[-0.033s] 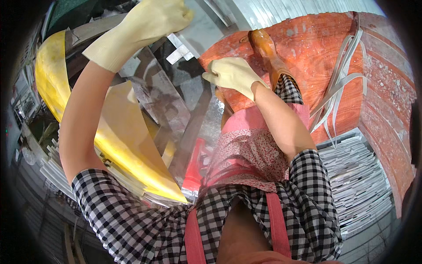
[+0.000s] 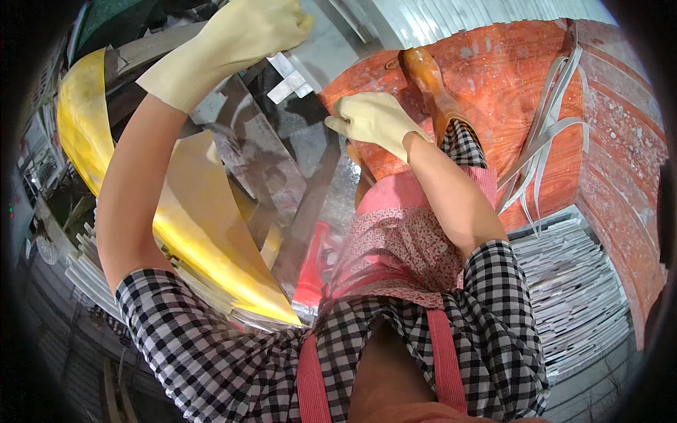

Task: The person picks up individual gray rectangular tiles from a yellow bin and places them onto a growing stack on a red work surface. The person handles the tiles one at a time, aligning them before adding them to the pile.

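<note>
Both my hands wear pale yellow rubber gloves. At the top, my left hand is closed, with its fingers curled down. Whatever it may hold is hidden under the glove. Just below it lie small white strip-like pieces, set against a dark, wet-looking surface. Lower and to the right, my right hand is curled, thumb toward the left, over the edge of a reddish wood-grain board. Its palm side is out of sight, so any held thing cannot be made out.
A yellow curved sheet stands at my left, with a red plastic thing beside it. On the right are looped pale straps and a stack of thin white strips. Pale ribbed panels line the far edge.
My left hand and forearm have shifted very slightly to the right. The right hand has stayed almost still.
</note>
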`<action>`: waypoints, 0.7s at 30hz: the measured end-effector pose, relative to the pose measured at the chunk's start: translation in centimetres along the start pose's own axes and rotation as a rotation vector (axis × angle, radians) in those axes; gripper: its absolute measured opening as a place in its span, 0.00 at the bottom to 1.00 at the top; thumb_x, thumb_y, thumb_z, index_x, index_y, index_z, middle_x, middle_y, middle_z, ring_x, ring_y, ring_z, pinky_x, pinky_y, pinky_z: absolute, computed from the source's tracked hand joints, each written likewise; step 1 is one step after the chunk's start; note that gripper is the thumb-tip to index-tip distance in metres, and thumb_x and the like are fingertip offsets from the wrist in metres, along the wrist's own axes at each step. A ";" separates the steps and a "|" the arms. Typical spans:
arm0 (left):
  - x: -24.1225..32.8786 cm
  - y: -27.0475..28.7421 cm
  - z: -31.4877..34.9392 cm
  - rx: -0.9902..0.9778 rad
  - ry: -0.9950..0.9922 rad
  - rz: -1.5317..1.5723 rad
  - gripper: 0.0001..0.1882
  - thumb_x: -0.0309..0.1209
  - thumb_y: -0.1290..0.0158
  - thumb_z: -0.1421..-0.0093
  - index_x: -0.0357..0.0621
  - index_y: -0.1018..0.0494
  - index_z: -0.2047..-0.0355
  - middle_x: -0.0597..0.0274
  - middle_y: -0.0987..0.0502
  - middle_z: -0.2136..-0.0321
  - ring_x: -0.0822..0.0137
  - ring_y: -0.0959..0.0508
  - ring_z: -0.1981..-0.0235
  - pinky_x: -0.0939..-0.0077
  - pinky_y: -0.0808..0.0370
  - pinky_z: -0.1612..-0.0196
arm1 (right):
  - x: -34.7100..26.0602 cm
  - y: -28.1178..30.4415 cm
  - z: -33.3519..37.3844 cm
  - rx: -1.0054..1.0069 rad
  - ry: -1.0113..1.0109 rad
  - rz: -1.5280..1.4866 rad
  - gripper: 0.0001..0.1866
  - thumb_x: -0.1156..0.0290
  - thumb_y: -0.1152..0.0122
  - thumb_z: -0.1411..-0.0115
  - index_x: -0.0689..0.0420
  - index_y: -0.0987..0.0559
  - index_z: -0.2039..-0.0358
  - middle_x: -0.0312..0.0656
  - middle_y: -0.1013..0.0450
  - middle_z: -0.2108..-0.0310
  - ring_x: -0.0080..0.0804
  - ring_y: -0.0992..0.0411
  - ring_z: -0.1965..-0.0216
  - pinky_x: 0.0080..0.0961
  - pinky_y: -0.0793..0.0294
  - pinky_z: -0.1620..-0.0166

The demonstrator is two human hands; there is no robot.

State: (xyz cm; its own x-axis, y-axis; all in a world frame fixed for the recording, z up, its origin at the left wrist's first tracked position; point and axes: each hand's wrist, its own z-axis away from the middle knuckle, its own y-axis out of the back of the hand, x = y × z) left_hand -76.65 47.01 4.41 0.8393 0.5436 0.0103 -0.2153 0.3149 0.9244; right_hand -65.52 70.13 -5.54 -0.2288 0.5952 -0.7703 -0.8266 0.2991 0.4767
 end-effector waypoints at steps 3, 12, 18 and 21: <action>-0.5 -0.1 -1.7 0.248 -0.108 -0.090 0.06 0.34 0.45 0.49 0.48 0.30 0.77 0.64 0.29 0.86 0.61 0.24 0.85 0.64 0.29 0.82 | 0.0 0.3 0.1 -0.006 -0.026 0.008 0.20 0.53 0.42 0.36 0.59 0.19 0.71 0.53 0.23 0.72 0.57 0.24 0.66 0.48 0.26 0.62; -0.9 -1.3 -2.5 0.343 -0.192 -0.079 0.06 0.34 0.44 0.49 0.46 0.26 0.76 0.64 0.28 0.86 0.60 0.22 0.83 0.63 0.27 0.81 | -1.4 0.8 0.6 -0.022 -0.049 -0.023 0.18 0.55 0.41 0.36 0.59 0.18 0.70 0.53 0.22 0.71 0.57 0.23 0.66 0.47 0.25 0.62; 0.4 1.2 -3.9 0.352 -0.036 -0.193 0.06 0.31 0.43 0.48 0.43 0.25 0.73 0.62 0.25 0.81 0.61 0.23 0.80 0.64 0.27 0.79 | -0.8 0.6 1.2 0.041 -0.027 0.027 0.22 0.50 0.43 0.35 0.58 0.22 0.74 0.50 0.24 0.75 0.55 0.24 0.68 0.48 0.27 0.64; 0.9 2.4 -3.2 0.781 0.073 -0.110 0.05 0.28 0.43 0.49 0.42 0.24 0.71 0.62 0.26 0.79 0.59 0.25 0.79 0.60 0.29 0.77 | -0.6 1.1 1.6 -0.018 -0.075 0.006 0.18 0.56 0.43 0.37 0.59 0.17 0.69 0.53 0.21 0.69 0.56 0.22 0.64 0.47 0.23 0.58</action>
State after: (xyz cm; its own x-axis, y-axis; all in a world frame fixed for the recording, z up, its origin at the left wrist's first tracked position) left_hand -78.01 50.77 5.45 0.7950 0.5989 -0.0969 0.3023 -0.2526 0.9191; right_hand -65.51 71.26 -3.84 -0.1949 0.6513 -0.7334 -0.8347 0.2825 0.4727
